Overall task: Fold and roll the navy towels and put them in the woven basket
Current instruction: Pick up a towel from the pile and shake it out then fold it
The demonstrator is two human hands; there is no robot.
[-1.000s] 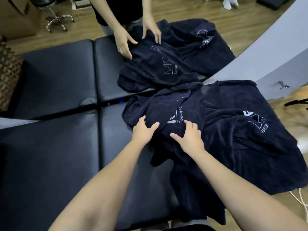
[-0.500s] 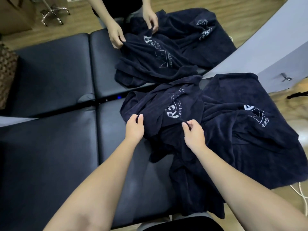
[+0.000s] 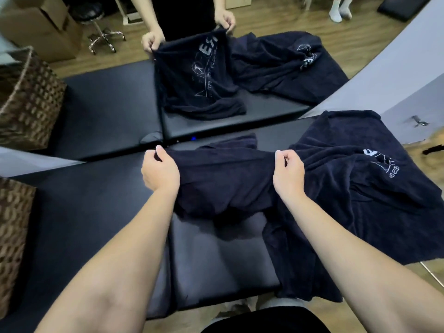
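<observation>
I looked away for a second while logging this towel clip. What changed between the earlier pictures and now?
The left hand and right hand, which lay open on the crumpled navy towel, took a grip on its edge, moved apart and lifted it, stretched between them. The other person did the same with their towel. The spread towel at right, the padded table and the woven basket stayed put.

Black padded table (image 3: 101,212) underfoot of everything, mirror (image 3: 374,75) standing along its far edge. Beyond, on the wooden floor (image 3: 271,18): cardboard box (image 3: 45,27), black stool (image 3: 96,22) on chrome legs, white socked feet (image 3: 340,8).
</observation>
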